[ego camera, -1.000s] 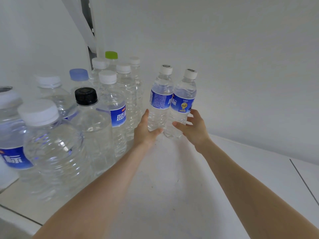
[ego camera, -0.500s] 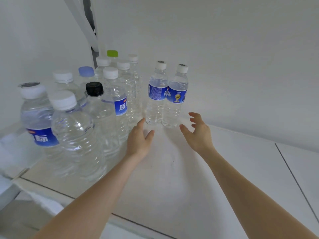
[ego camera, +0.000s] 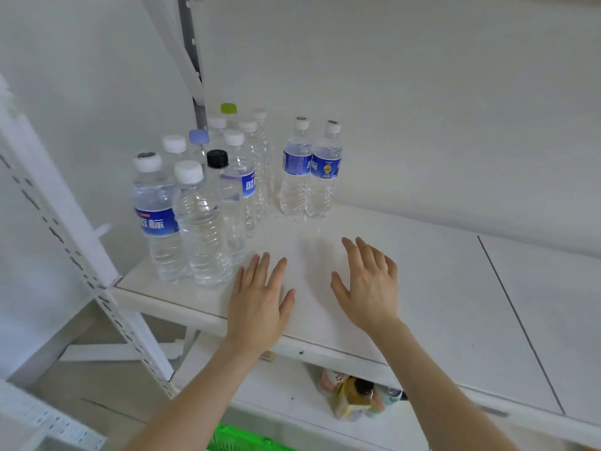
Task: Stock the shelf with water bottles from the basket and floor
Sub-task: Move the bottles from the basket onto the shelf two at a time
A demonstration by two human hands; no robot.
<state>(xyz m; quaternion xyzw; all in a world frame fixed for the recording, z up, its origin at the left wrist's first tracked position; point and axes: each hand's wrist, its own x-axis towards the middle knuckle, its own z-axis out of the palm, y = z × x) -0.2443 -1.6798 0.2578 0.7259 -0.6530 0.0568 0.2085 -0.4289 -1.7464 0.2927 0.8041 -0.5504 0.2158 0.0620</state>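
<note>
Both hands, left hand and right hand, have let go and drawn back empty, fingers spread; two bottles now stand on the shelf, so more fetching follows.

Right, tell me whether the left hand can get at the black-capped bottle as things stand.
Probably yes. The left hand is open and holds nothing, and only bare shelf lies between it and the black-capped bottle. Neighbouring bottles crowd it, so a full grip may be tight.

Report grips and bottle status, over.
Left grip open, right grip open, both empty over shelf. Two blue-label bottles upright, side by side, apart from grips. Nothing between them.
</note>
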